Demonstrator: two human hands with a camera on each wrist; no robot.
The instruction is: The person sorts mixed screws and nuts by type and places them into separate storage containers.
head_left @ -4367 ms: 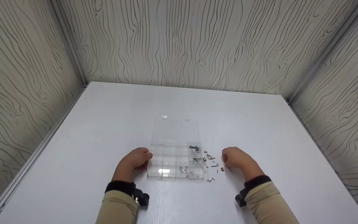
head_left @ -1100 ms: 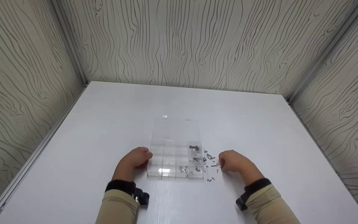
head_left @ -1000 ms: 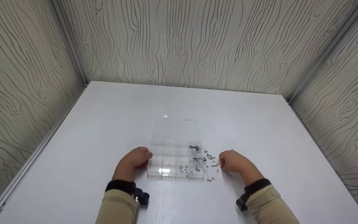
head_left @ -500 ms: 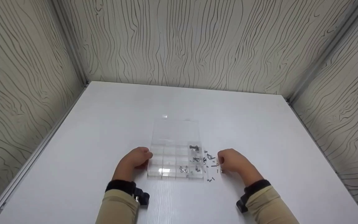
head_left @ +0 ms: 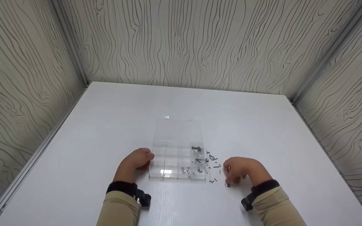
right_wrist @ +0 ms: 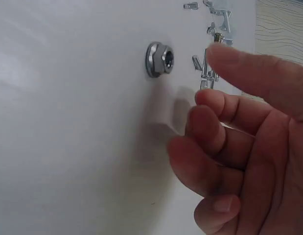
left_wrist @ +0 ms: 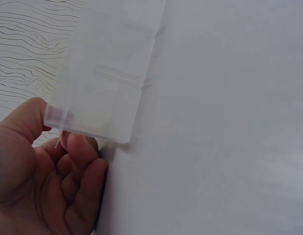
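A: Nut location?

B: Flange nut lies flat on the white table, just in front of my right hand, near the loose screws and right of the clear organizer box.

A: Right hand state?

B: My fingers are loosely curled and hold nothing; the nut sits apart from my fingertips.

A: Left hand?

B: My left hand grips the box's near left corner, thumb on top and fingers under the edge. 3 right-side compartments hold hardware.
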